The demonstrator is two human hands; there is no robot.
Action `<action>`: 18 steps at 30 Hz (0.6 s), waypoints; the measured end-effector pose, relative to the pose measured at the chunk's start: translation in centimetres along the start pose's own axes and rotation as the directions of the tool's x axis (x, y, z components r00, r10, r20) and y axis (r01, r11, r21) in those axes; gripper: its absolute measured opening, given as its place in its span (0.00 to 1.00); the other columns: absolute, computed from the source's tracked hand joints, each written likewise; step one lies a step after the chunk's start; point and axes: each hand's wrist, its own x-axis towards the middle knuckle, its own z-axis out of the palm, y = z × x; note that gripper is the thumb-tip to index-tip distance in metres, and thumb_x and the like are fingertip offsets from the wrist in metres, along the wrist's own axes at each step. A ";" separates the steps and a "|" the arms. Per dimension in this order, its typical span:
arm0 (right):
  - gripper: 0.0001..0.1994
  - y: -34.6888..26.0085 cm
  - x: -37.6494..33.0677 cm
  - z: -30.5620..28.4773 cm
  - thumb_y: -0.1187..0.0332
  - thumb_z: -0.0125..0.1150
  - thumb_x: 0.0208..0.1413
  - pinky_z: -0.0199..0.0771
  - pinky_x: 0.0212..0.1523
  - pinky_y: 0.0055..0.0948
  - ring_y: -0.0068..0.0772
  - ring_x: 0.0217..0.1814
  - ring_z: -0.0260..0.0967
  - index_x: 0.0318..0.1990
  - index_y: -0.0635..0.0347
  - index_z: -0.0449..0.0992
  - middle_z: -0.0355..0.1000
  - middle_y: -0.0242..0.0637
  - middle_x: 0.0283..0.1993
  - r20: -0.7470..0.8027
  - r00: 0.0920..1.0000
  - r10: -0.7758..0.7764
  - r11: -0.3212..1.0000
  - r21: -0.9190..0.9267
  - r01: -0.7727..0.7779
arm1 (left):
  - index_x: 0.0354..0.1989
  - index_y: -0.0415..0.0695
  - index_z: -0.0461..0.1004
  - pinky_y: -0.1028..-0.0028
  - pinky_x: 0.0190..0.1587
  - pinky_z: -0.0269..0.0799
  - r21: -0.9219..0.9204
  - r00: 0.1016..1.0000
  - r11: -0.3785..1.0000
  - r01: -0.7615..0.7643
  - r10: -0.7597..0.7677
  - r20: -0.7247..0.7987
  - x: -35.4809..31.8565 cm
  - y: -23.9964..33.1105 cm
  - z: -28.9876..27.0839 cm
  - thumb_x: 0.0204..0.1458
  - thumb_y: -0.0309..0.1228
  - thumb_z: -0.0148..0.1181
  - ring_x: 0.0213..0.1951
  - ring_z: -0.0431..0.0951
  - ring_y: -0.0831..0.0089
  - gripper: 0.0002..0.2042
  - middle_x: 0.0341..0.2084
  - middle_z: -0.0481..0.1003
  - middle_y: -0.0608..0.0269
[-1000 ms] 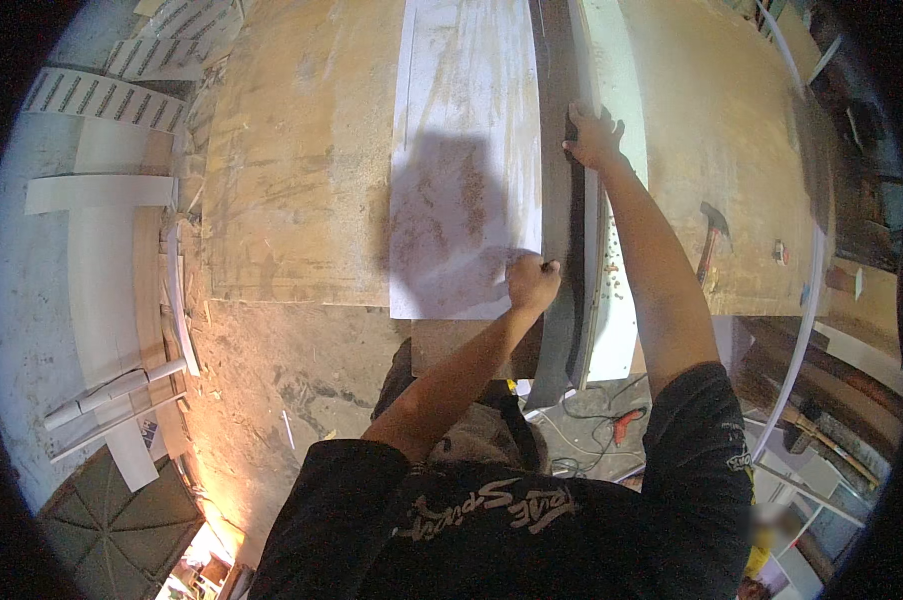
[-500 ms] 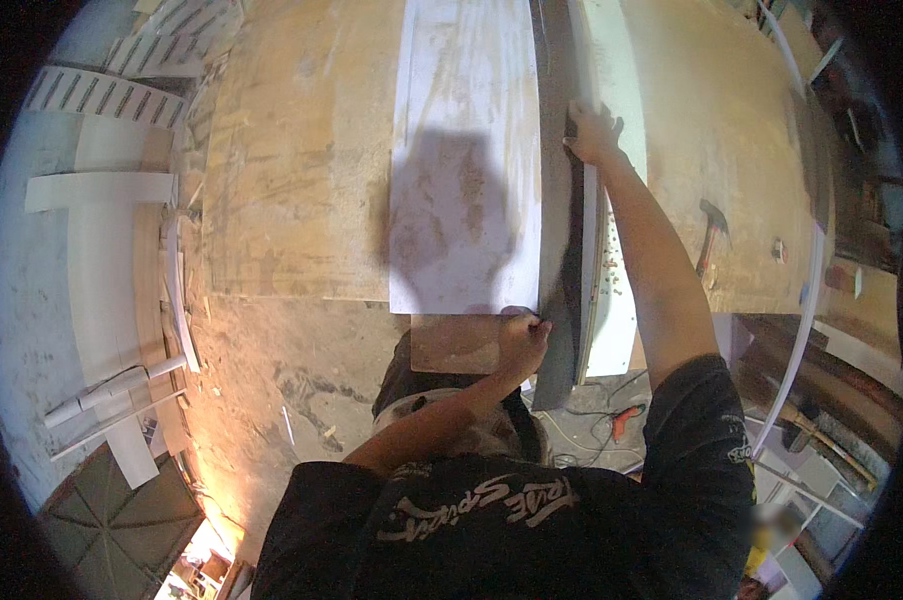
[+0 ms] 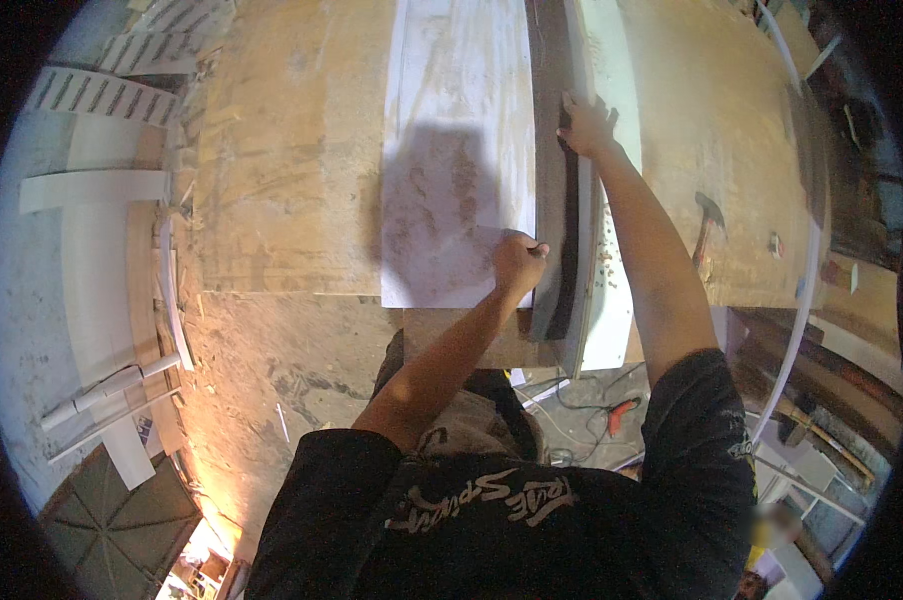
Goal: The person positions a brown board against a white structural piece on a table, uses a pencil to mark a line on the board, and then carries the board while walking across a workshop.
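Note:
A long dark grey strip [image 3: 550, 205] runs away from me along the right edge of a white board [image 3: 442, 285]. My left hand [image 3: 519, 268] is closed at the strip's left edge, over the white board, and seems to pinch that edge; the fingertips are partly hidden. Farther off, my right hand [image 3: 589, 128] lies over the strip's right side with fingers apart, thumb and forefinger touching it. Beneath that hand a narrow raised rail [image 3: 590, 260] follows the strip, beside a pale green-white panel [image 3: 620, 310].
A hammer [image 3: 709, 230] and a small round item [image 3: 777, 244] lie on the plywood table [image 3: 292, 200]. An orange tool [image 3: 623, 413] with cables is on the floor below. White offcuts [image 3: 97, 190] lie at left; timber [image 3: 822, 360] is stacked at right.
The grey strip has slid away from me, its near end now farther up. My left hand has moved forward with it. The right hand has shifted slightly left, staying near the rail.

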 end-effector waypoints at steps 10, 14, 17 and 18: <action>0.39 0.1 0.3 0.5 0.54 0.65 0.55 0.42 0.69 0.72 0.54 0.77 0.40 0.73 0.44 0.53 0.46 0.23 0.77 -0.044 0.999 -0.030 1.000 -0.009 0.029 | 0.14 0.35 0.69 0.56 0.27 0.61 -0.181 0.995 0.982 -0.059 0.044 -0.085 -8.8 -1.6 0.8 0.41 0.25 0.70 0.21 0.69 0.49 0.14 0.14 0.67 0.44; 0.38 0.3 0.3 0.6 0.54 0.64 0.56 0.42 0.69 0.73 0.54 0.77 0.41 0.72 0.44 0.53 0.46 0.24 0.77 -0.065 0.997 -0.040 0.999 -0.004 0.040 | 0.17 0.35 0.73 0.60 0.25 0.64 0.090 0.998 0.995 -0.051 0.055 -0.038 -7.0 -1.6 0.9 0.47 0.27 0.68 0.18 0.71 0.57 0.12 0.16 0.70 0.43; 0.38 0.3 0.3 0.6 0.54 0.64 0.56 0.42 0.69 0.72 0.54 0.77 0.41 0.72 0.44 0.53 0.46 0.24 0.77 -0.056 0.997 -0.048 0.999 -0.012 0.048 | 0.16 0.35 0.72 0.58 0.26 0.63 0.103 0.995 0.991 -0.088 0.091 -0.032 -4.3 -0.8 0.6 0.47 0.29 0.68 0.18 0.70 0.52 0.14 0.16 0.69 0.42; 0.38 0.3 0.3 0.7 0.54 0.64 0.56 0.42 0.69 0.72 0.54 0.76 0.41 0.72 0.45 0.54 0.46 0.25 0.77 -0.022 0.999 -0.030 0.999 -0.030 0.029 | 0.16 0.35 0.72 0.58 0.26 0.63 0.074 0.998 0.996 -0.048 0.051 -0.032 -3.3 -0.4 0.6 0.48 0.31 0.68 0.19 0.69 0.51 0.15 0.15 0.68 0.43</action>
